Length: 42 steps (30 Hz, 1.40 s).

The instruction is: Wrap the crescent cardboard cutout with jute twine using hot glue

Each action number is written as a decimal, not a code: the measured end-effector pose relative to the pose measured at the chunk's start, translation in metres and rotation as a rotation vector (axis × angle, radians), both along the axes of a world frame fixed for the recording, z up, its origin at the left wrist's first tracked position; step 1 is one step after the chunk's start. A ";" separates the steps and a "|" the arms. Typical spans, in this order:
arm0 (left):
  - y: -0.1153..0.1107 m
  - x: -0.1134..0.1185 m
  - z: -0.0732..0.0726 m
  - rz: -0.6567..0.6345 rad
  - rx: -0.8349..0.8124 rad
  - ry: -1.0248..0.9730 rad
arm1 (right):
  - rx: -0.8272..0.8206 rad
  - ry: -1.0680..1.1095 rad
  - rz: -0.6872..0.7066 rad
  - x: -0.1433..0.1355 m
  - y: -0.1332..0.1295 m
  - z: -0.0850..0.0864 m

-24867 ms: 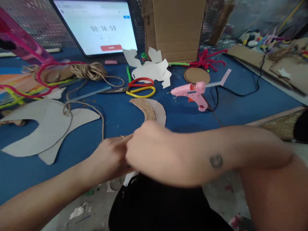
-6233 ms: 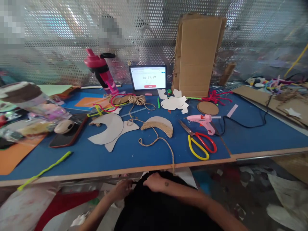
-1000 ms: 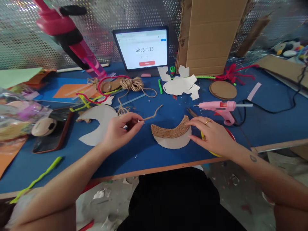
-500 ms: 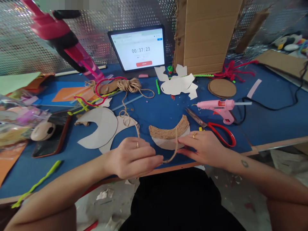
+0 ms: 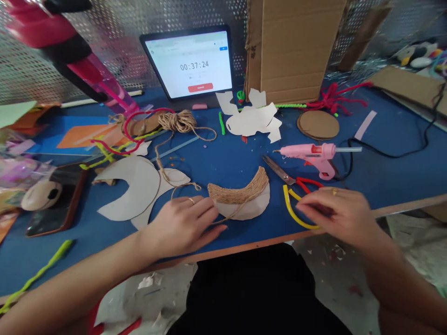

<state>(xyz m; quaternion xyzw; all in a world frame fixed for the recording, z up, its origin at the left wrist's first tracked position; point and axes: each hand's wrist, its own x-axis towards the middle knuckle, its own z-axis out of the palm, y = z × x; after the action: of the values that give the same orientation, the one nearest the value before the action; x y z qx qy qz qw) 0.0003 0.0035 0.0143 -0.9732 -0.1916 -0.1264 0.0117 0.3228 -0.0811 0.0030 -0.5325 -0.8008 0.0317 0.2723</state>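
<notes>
A cut card piece [image 5: 254, 204] lies near the table's front edge, its upper curve covered with rows of brown twine [image 5: 239, 191]. Just left of it, my left hand [image 5: 190, 223] is closed on the loose twine that runs to the card. The twine leads back to a wound bundle [image 5: 178, 121]. My right hand [image 5: 335, 214] is over the handles of the scissors [image 5: 279, 170], beside a yellow loop [image 5: 291, 211]; its fingers are bent and hold nothing visible. A pink glue gun [image 5: 310, 152] lies behind the scissors.
White card cutouts [image 5: 139, 186] lie at the left beside a phone [image 5: 57, 209] with a mouse [image 5: 42, 194] on it. A tablet [image 5: 188, 63] and a cardboard box [image 5: 289, 51] stand at the back. Cardboard discs [image 5: 318, 124] lie behind the glue gun.
My right hand has left the twine and card and moved right to the scissors' handles. The twine end now lies lower across the card. The view has shifted slightly right.
</notes>
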 end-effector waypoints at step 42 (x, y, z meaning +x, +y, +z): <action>0.001 0.047 -0.052 -0.233 -0.287 -0.120 | -0.340 -0.036 0.239 0.047 0.035 0.003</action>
<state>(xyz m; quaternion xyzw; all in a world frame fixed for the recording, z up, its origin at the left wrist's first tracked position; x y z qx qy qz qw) 0.0477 0.0043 -0.0374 -0.9712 -0.0941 -0.1563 -0.1534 0.3697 -0.0459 0.0062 -0.4724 -0.8462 0.1889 0.1583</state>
